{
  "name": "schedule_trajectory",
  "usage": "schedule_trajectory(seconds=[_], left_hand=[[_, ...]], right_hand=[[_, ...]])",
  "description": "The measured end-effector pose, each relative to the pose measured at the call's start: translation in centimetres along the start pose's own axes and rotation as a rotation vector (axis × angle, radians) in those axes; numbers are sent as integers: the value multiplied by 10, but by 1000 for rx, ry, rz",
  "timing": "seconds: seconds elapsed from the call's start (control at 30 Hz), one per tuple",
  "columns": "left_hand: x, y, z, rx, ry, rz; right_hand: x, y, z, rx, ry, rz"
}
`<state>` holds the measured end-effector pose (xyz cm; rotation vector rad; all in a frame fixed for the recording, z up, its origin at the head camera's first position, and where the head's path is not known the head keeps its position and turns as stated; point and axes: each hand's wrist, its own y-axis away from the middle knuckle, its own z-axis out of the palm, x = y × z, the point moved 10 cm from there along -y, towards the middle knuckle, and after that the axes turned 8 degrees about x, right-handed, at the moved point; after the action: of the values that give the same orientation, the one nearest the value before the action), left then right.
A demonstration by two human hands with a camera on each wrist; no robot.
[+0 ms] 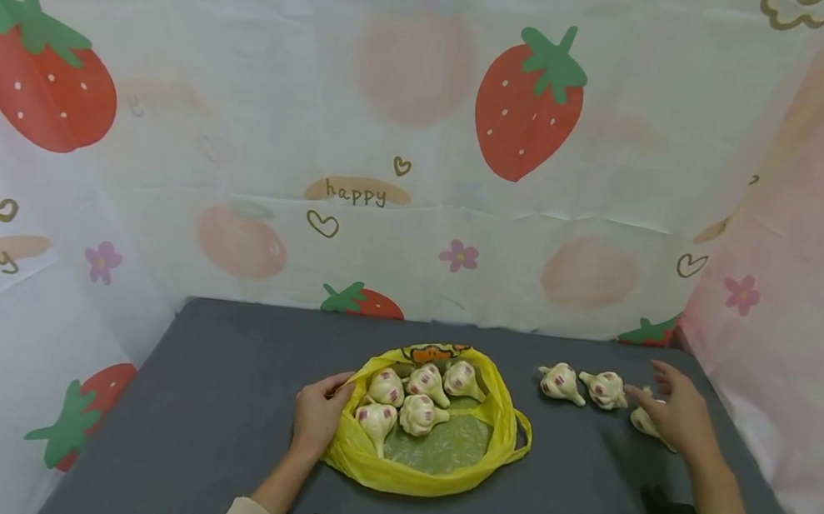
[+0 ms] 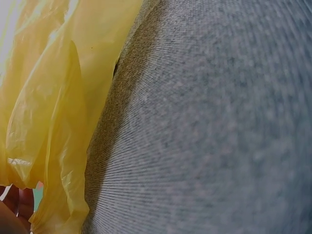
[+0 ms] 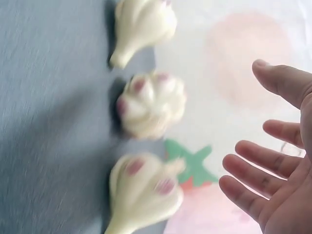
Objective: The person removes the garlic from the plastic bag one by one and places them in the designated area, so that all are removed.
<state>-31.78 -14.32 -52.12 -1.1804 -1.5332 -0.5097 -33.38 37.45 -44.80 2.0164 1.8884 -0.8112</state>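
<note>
A yellow plastic bag (image 1: 426,483) lies with its mouth spread wide, and several garlic bulbs (image 1: 420,414) sit inside. My left hand (image 1: 317,415) pinches the bag's left rim; in the left wrist view the yellow film (image 2: 53,122) covers most of that hand. To the right of the bag, a left garlic bulb (image 1: 561,382) and a middle garlic bulb (image 1: 605,389) lie on the table. My right hand (image 1: 685,416) hovers over the rightmost garlic bulb (image 1: 642,422), partly hiding it. Its fingers (image 3: 263,158) are spread and hold nothing, apart from the bulbs in the right wrist view.
The dark grey table (image 1: 230,405) carries all of these things. A bag handle loop (image 1: 525,436) sticks out on the right side of the bag. Behind the table hangs a white curtain (image 1: 408,148) printed with strawberries, and it continues along both sides.
</note>
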Motion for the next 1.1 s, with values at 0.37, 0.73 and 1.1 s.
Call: schedule_trajectory(seconds=[0.37, 0.73, 1.1], left_hand=[[2, 2, -1, 27, 27, 2], [2, 1, 0, 10, -4, -6], [6, 2, 3, -9, 21, 11]], right_hand=[[-67, 7, 15, 7, -97, -128], [-122, 15, 45, -1, -195, -289], [-163, 31, 85, -93, -251, -393]])
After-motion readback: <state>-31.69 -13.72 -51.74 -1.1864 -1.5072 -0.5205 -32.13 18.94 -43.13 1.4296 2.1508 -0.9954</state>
